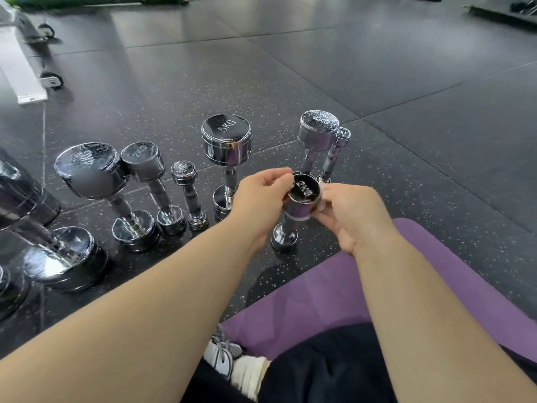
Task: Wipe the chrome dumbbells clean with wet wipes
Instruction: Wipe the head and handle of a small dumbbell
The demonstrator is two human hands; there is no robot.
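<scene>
A chrome dumbbell marked 2KG [302, 191] stands upright on the dark rubber floor, just in front of the purple mat. My left hand [261, 199] is at its left, curled fingers pinching the rim of the top head. My right hand [351, 219] curls round the right side of that head, with a bit of white wet wipe [322, 199] showing between its fingers and the chrome. Most of the wipe is hidden under my fingers.
More chrome dumbbells stand upright in a row: a 5KG [226, 135], a 4KG [318, 126] with a thin one [337, 152] beside it, and several to the left [90, 170]. I sit on the purple mat [436, 271]. A white wheeled frame [23, 68] is far left.
</scene>
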